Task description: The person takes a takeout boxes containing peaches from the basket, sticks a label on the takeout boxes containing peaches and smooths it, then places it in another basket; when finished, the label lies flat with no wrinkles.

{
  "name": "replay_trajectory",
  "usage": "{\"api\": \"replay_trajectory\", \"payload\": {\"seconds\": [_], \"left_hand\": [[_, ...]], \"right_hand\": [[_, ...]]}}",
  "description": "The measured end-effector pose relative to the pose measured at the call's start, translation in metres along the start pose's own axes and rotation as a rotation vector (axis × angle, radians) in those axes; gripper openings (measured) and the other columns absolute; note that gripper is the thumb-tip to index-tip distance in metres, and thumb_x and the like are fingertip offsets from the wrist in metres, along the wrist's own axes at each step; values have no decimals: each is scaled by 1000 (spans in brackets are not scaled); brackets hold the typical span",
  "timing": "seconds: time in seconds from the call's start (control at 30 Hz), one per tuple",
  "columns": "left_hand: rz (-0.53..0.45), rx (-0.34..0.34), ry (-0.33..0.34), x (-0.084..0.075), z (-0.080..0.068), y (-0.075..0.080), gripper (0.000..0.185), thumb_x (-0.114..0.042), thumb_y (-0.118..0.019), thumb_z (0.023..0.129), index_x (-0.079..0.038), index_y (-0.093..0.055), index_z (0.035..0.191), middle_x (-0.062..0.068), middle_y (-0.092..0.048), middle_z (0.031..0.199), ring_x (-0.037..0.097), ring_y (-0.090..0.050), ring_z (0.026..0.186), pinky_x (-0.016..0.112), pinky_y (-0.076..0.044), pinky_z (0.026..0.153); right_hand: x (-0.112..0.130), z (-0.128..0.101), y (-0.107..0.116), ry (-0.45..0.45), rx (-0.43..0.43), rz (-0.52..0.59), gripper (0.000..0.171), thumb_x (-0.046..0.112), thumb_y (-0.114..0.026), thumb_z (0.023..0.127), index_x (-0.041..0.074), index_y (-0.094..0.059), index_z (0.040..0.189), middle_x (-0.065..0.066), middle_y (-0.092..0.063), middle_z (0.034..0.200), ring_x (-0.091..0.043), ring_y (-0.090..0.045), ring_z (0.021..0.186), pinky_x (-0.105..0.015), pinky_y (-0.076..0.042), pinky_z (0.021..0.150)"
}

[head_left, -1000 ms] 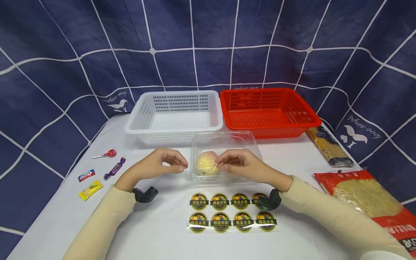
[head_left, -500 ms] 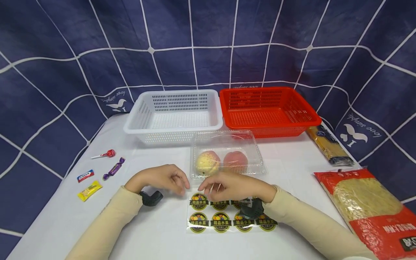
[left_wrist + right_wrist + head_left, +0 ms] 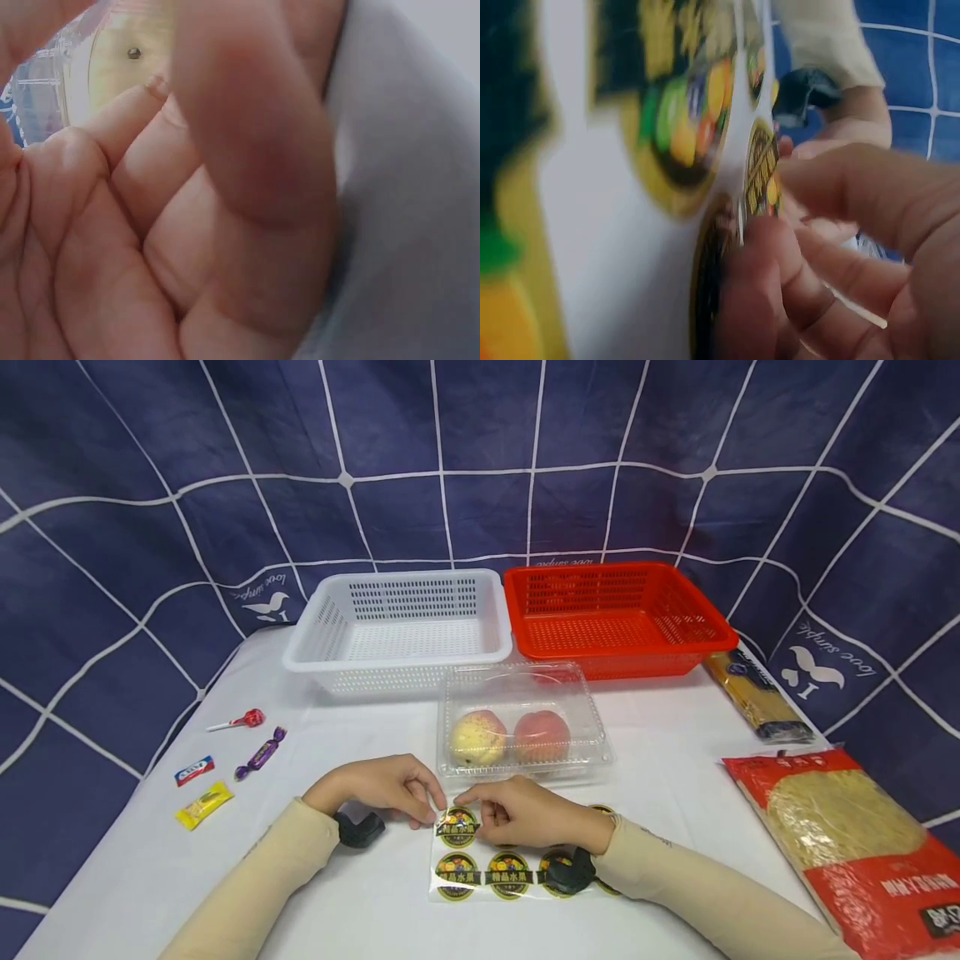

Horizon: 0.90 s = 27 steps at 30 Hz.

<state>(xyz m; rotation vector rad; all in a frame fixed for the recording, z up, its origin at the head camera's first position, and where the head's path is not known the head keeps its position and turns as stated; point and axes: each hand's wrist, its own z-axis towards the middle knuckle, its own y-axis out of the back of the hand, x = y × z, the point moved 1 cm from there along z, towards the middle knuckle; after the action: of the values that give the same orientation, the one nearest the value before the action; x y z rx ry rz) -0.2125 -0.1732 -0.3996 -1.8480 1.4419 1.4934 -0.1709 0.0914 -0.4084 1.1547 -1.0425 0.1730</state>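
A clear sheet of round fruit-label stickers (image 3: 482, 857) lies on the white table. My left hand (image 3: 388, 783) is at its upper left corner, thumb and index finger close to the edge; whether they pinch it is hidden. My right hand (image 3: 525, 812) rests over the upper row, its extended index fingertip touching the top of the first sticker, other fingers bent. In the right wrist view, fingertips meet stickers (image 3: 763, 169) close up. Behind the hands stands a lidded clear plastic box (image 3: 517, 683) with a yellowish peach (image 3: 478, 740) and a red peach (image 3: 542, 738).
A white basket (image 3: 397, 656) and a red basket (image 3: 622, 652) stand at the back. A lollipop (image 3: 251, 718) and wrapped candies (image 3: 261, 753) lie at left. Right are a noodle packet (image 3: 757, 697) and a large red bag (image 3: 832, 810).
Both hands have moved from the plastic box down toward me to the sticker sheet. The right hand no longer covers the red peach. The box stays in place.
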Motion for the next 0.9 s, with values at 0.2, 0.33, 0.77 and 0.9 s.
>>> {"api": "replay_trajectory", "payload": {"seconds": [0.2, 0.33, 0.77, 0.9], "left_hand": [[-55, 51, 23, 3, 3, -5, 20, -6, -71, 102, 7, -73, 117, 2, -79, 86, 4, -69, 72, 15, -51, 58], [-132, 73, 39, 6, 5, -6, 28, -6, -66, 106, 11, -67, 127, 2, -80, 90, 5, -73, 77, 16, -54, 59], [-190, 58, 57, 6, 7, -8, 25, -4, -65, 105, 8, -63, 127, -2, -75, 83, 6, -72, 75, 16, -52, 57], [-161, 56, 54, 4, 6, -8, 22, -4, -66, 105, 6, -64, 124, -2, -74, 81, 6, -72, 74, 16, -51, 57]], "right_hand": [[-7, 0, -6, -2, -39, -35, 43, 5, -80, 96, -1, -69, 138, 15, -56, 71, 8, -47, 60, -15, -44, 60], [-9, 1, -8, 18, -74, -24, 37, 4, -78, 96, 2, -72, 132, 15, -55, 71, 8, -47, 61, -15, -44, 59], [-10, 0, -12, 117, -136, -38, 8, 5, -77, 98, 11, -72, 98, 16, -44, 67, 8, -37, 60, -15, -38, 61], [-6, 0, -11, 127, -117, -19, 10, 4, -76, 97, 12, -71, 94, 18, -41, 67, 9, -35, 60, -13, -36, 60]]}}
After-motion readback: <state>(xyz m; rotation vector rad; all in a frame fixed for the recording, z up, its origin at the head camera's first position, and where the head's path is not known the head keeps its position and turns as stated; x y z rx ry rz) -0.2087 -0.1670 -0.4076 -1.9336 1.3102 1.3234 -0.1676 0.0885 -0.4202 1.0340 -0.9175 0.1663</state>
